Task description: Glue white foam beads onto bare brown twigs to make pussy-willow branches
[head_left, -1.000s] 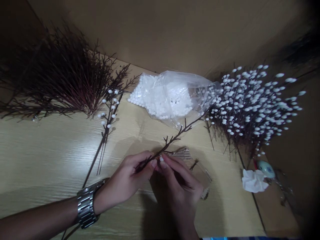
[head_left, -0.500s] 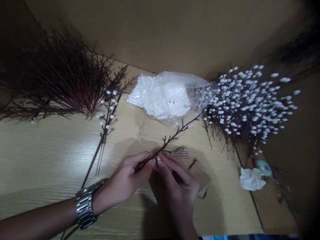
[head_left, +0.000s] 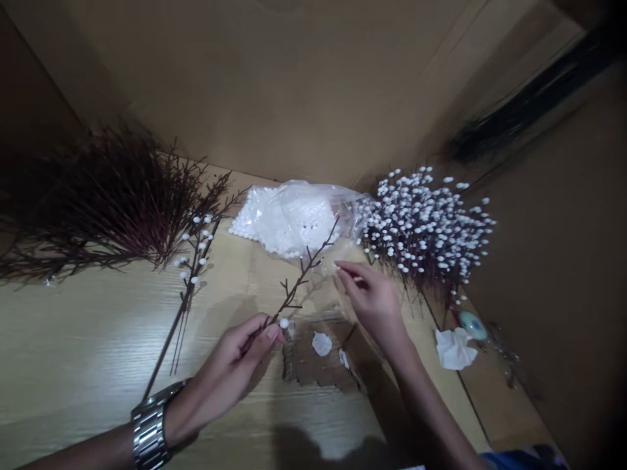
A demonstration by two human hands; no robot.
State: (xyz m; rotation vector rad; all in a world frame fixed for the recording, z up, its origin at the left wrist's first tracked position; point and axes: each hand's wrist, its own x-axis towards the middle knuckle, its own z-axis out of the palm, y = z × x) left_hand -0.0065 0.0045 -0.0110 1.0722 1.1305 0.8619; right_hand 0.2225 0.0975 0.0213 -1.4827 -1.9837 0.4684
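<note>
My left hand (head_left: 240,359), with a metal watch on its wrist, is closed around the lower part of a bare brown artificial twig (head_left: 297,287). One white foam berry (head_left: 283,323) sits on the twig just above my left fingertips. My right hand (head_left: 375,297) hovers beside the twig's upper end, thumb and forefinger pinched together. Whatever lies between those fingertips is too small to make out. Just beyond is a clear plastic bag (head_left: 294,215) full of white berries.
Bare twigs (head_left: 112,202) are heaped at left, beside a berried stem (head_left: 193,261). White-berried stems (head_left: 421,228) are bunched at right. A piece of cardboard (head_left: 308,372) with white blobs lies below my hands. Crumpled tissue (head_left: 454,348) sits by a pale green object (head_left: 473,324).
My right hand has left the twig and moved up and right, toward the bag. A white berry now shows on the twig by my left fingers. The camera view has shifted.
</note>
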